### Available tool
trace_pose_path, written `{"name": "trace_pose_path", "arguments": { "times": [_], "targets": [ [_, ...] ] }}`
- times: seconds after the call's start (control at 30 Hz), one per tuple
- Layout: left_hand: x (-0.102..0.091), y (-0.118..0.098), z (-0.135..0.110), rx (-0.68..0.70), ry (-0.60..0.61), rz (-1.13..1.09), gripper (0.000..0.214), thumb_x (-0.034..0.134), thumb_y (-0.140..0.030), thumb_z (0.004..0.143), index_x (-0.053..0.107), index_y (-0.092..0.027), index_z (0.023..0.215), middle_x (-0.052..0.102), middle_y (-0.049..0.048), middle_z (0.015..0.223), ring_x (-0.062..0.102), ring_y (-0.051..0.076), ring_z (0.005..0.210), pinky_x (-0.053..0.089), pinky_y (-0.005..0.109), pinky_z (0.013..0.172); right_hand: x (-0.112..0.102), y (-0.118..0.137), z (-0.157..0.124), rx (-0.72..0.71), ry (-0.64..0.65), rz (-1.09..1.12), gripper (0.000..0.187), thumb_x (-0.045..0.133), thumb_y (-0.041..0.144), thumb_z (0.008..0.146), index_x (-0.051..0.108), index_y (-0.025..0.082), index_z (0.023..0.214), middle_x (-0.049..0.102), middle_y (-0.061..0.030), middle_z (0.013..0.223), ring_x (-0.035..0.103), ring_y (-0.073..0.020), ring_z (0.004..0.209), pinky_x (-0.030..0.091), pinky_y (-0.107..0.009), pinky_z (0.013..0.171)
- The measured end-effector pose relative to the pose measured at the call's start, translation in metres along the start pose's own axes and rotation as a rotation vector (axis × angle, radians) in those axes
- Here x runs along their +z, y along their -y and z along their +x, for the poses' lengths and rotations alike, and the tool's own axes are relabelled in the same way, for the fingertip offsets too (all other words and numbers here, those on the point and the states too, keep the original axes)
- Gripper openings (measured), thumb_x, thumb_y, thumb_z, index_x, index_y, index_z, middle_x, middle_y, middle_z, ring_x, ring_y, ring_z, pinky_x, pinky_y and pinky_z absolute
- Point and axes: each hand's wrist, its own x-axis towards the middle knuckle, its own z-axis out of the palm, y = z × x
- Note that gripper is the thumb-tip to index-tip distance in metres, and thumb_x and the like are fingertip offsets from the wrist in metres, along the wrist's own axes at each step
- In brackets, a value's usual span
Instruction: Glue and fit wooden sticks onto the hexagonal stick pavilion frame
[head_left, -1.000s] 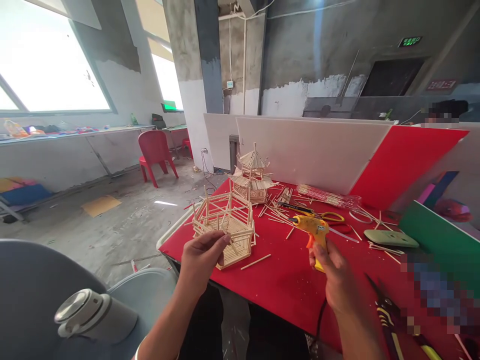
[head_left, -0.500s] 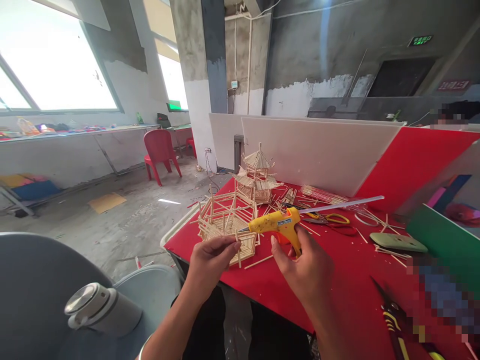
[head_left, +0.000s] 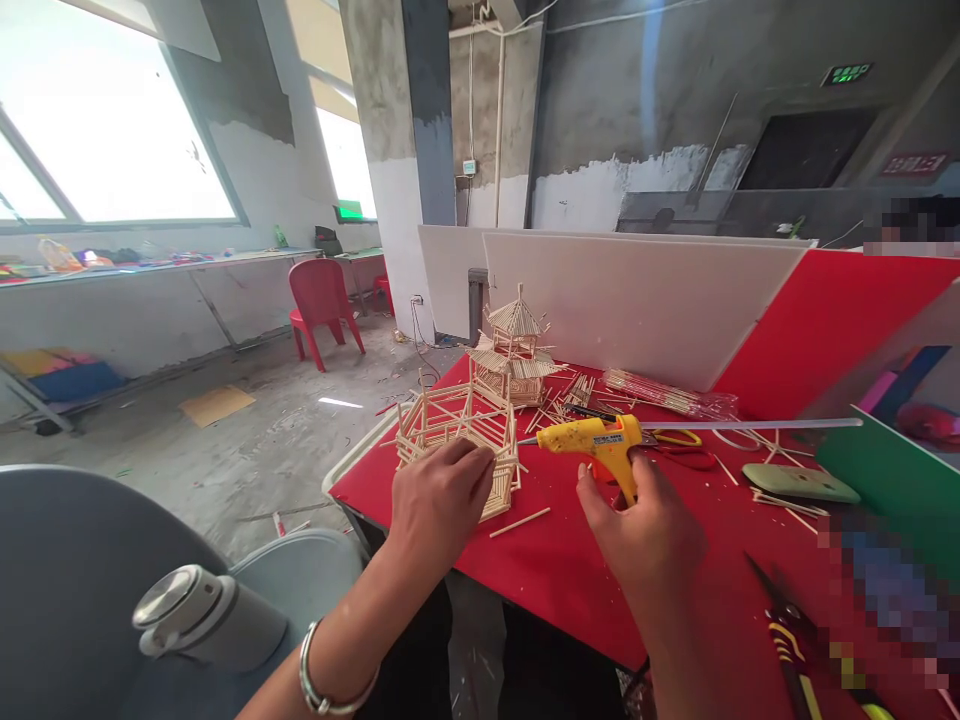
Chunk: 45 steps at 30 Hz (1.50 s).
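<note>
Your right hand [head_left: 645, 540], clenched round the glue gun [head_left: 592, 442], has drawn back toward 3 o'clock. Its nozzle is now just clear of the stick frame [head_left: 459, 432] at its 9 o'clock. Your left hand [head_left: 442, 490] has closed over the frame's near edge.

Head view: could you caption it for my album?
Left hand rests on a stick frame while right hand holds a yellow glue gun.

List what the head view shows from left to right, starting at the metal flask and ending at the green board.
Metal flask → red chair → left hand gripping the stick frame → yellow glue gun held by the right hand → green board.
</note>
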Motion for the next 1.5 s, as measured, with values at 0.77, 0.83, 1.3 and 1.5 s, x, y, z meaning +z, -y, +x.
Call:
{"name": "trace_pose_path", "arguments": {
  "times": [0.77, 0.83, 1.3, 1.5],
  "targets": [
    [0.002, 0.012, 0.027, 0.207, 0.017, 0.211, 0.024, 0.054, -0.012, 0.088, 0.068, -0.025, 0.073, 0.067, 0.0001, 0.069, 0.056, 0.02, 0.084, 0.027, 0.047, 0.107, 0.008, 0.005, 0.008, -0.201, -0.212, -0.011, 0.033, 0.06, 0.039, 0.089, 0.065, 0.016, 0.111, 0.073, -0.0097, 0.094, 0.067, -0.0225, 0.076, 0.043, -0.03, 0.062],
    [0.001, 0.012, 0.026, 0.206, 0.007, 0.204, 0.024, 0.054, -0.012, 0.088, 0.068, -0.025, 0.074, 0.068, -0.0002, 0.07, 0.056, 0.02, 0.084, 0.028, 0.047, 0.107, 0.008, 0.005, 0.008, -0.189, -0.199, 0.004, 0.032, 0.059, 0.04, 0.089, 0.065, 0.017, 0.111, 0.073, -0.0101, 0.095, 0.067, -0.0229, 0.077, 0.043, -0.03, 0.062],
    [-0.008, 0.007, 0.024, 0.195, -0.045, 0.099, 0.025, 0.056, -0.017, 0.093, 0.072, -0.026, 0.074, 0.072, -0.0017, 0.072, 0.061, 0.019, 0.08, 0.031, 0.045, 0.101, -0.001, 0.004, 0.007, -0.133, -0.165, 0.08, 0.032, 0.058, 0.04, 0.089, 0.066, 0.015, 0.107, 0.069, -0.0047, 0.077, 0.063, -0.0191, 0.066, 0.04, -0.027, 0.057],
    [-0.013, 0.009, 0.021, 0.17, -0.076, 0.008, 0.021, 0.059, -0.023, 0.093, 0.075, -0.026, 0.079, 0.075, -0.0009, 0.075, 0.062, 0.018, 0.078, 0.036, 0.042, 0.095, -0.007, 0.006, 0.008, -0.1, -0.159, 0.121, 0.033, 0.056, 0.045, 0.089, 0.066, 0.017, 0.104, 0.067, -0.003, 0.073, 0.06, -0.0179, 0.059, 0.039, -0.027, 0.055]
  ]
}}
